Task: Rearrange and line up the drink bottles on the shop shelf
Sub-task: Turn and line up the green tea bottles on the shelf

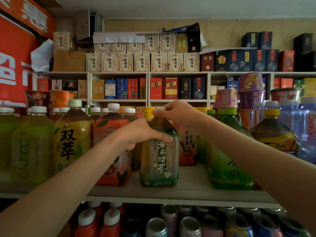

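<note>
A large tea bottle with a green-and-white label (159, 161) stands upright near the front of the white shelf (188, 190). My left hand (142, 134) wraps round its shoulder from the left, thumb across the front. My right hand (176, 112) grips its white cap from above. To its left stand an orange-label bottle (109, 132) and a yellow-label bottle (72, 139). A green bottle (225, 168) stands to its right, and a red-label tea bottle (188, 147) stands behind.
Several pale green bottles (29, 144) fill the shelf's left end. Blue water jugs (304, 134) and a dark tea bottle (273, 132) crowd the right. Instant noodle cups (250, 93) are stacked behind. Red bottles (100, 223) and cans (189, 224) sit on the shelf below. Boxes line the back wall shelves.
</note>
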Demonstrator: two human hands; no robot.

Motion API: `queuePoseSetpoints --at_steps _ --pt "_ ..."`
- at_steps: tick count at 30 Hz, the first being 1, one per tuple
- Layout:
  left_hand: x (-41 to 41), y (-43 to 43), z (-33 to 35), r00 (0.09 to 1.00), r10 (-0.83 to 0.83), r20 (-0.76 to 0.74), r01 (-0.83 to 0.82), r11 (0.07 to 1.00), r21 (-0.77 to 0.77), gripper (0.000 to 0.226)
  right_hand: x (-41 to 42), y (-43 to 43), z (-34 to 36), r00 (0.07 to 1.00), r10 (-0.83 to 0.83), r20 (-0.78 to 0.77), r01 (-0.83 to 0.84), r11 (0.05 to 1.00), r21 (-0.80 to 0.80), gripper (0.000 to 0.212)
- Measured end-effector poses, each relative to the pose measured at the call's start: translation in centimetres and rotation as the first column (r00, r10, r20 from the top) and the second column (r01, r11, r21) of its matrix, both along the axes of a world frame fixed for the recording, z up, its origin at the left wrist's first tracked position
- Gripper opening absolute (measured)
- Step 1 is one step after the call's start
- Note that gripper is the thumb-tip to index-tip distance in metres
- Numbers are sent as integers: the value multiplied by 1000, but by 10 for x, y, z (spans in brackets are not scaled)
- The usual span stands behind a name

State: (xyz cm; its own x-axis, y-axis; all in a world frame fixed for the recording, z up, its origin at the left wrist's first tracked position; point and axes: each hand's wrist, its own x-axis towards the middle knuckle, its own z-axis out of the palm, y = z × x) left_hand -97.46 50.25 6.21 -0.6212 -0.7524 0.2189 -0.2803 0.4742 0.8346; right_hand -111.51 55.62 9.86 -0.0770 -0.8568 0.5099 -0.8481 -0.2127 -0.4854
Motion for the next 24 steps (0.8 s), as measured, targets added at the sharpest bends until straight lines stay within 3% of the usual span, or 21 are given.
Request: queuePoseSetpoints --at_steps 7,12,18,24 --pt "-17 4 8 990 -142 2 142 990 12 60 -16 11 21 985 -148 -83 152 987 48 44" --pt "-40 6 4 981 -193 12 193 980 -47 30 -35 21 24 969 -208 -132 216 975 49 41" --pt "-63 15 5 958 -285 13 285 956 -70 45 -52 30 35 865 -278 -417 299 954 -16 46" --pt "-69 6 1 939 -343 18 343 938 -48 40 -60 38 42 782 -174 -598 256 965 54 53"
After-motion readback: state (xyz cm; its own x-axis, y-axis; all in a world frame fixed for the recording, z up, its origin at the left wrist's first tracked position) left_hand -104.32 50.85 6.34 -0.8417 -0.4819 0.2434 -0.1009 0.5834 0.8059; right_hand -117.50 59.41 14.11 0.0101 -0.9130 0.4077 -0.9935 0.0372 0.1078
